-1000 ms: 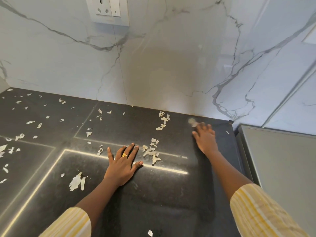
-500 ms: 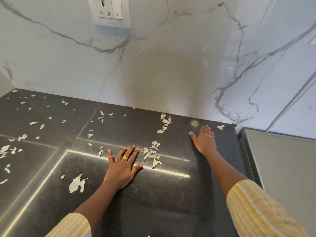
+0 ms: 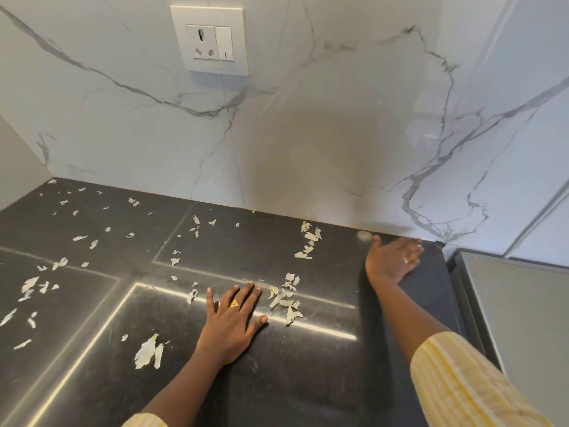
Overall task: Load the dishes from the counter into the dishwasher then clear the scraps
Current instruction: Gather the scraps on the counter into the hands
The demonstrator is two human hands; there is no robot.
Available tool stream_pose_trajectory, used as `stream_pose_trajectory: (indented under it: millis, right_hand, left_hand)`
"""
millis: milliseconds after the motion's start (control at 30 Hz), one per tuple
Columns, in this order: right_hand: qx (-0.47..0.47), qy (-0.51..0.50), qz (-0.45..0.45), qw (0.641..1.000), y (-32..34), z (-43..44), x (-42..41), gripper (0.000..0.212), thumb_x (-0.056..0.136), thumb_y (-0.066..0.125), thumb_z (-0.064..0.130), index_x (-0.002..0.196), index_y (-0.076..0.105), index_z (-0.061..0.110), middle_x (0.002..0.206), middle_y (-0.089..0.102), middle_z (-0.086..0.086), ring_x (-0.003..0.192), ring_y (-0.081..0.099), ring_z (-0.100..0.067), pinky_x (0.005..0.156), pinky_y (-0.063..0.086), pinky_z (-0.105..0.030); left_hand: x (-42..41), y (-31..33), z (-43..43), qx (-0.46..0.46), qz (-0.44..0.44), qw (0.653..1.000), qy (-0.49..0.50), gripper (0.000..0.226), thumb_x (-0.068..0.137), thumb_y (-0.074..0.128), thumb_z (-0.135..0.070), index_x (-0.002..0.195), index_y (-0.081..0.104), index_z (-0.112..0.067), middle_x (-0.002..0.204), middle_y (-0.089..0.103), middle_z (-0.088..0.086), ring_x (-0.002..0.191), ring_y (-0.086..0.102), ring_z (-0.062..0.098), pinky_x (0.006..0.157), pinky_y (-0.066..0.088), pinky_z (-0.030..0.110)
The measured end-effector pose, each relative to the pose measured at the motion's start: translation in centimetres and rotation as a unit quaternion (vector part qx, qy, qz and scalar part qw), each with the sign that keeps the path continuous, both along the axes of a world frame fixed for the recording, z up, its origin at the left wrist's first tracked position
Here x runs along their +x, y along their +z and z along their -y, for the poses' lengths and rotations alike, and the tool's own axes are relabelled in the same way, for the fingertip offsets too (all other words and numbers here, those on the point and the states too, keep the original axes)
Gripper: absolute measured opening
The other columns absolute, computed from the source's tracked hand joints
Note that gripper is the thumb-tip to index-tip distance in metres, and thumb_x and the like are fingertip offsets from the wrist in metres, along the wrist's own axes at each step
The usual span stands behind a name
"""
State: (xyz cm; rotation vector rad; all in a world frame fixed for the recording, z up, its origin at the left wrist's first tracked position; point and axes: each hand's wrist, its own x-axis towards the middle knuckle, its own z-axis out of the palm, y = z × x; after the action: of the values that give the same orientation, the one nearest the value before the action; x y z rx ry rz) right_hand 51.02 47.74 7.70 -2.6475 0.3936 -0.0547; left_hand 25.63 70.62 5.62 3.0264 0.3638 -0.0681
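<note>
Now: scraps stage, both hands empty on counter

Left hand (image 3: pixel 229 325) lies flat on the black counter (image 3: pixel 308 380), fingers spread, holding nothing. Right hand (image 3: pixel 392 260) is at the back right corner by the wall, fingers straight, empty, slightly blurred. Scraps (image 3: pixel 284 298): one cluster just beside the left fingertips, more strewn leftward. No dishes in view. Risk: the flakes look thin and light, so a brisk sweep could scatter them or push them off the right edge beside the grey appliance (image 3: pixel 523 318).
</note>
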Motion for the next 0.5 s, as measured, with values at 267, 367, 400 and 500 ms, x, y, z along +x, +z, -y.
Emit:
stream_pose_trajectory:
  millis: [267,367,400,500]
  right_hand:
    - [0.009,0.024,-0.07,0.997,-0.4,0.5,3.6,0.075,0.098,0.027,0.045,0.144,0.001,-0.007,0.154,0.003,-0.021,0.143,0.002,-0.032,0.116,0.003,-0.042]
    - [-0.013,0.082,-0.062,0.995,-0.3,-2.4,2.2,0.072,0.098,0.022,0.043,0.144,0.003,-0.009,0.153,0.005,-0.024,0.143,0.004,-0.033,0.116,0.005,-0.042]
    - [-0.025,0.11,-0.053,0.992,-0.5,-3.5,1.6,0.07,0.099,0.02,0.043,0.144,0.005,-0.008,0.153,0.007,-0.024,0.143,0.006,-0.034,0.116,0.007,-0.042]
    - [-0.03,0.209,-0.01,0.977,-0.9,-6.8,0.0,0.065,0.099,0.02,0.044,0.145,0.016,-0.003,0.152,0.017,-0.02,0.142,0.015,-0.032,0.115,0.012,-0.042]
  left_hand:
    - [0.1,-0.2,-0.2,0.026,-0.013,1.0,0.008,0.057,0.094,0.018,-0.062,0.139,0.036,-0.032,0.138,0.049,-0.013,0.122,0.053,0.016,0.107,0.001,0.052]
    - [0.1,-0.2,-0.2,0.029,-0.01,0.999,0.012,0.057,0.094,0.018,-0.062,0.14,0.034,-0.033,0.138,0.049,-0.013,0.123,0.053,0.016,0.107,0.0,0.052]
    - [0.1,-0.2,-0.2,0.028,-0.008,1.0,0.012,0.057,0.094,0.018,-0.062,0.141,0.032,-0.033,0.138,0.048,-0.013,0.123,0.053,0.016,0.107,-0.001,0.051]
    - [0.0,-0.2,-0.2,0.025,-0.002,1.0,0.011,0.056,0.094,0.018,-0.062,0.141,0.031,-0.033,0.139,0.048,-0.012,0.124,0.052,0.018,0.107,-0.004,0.05]
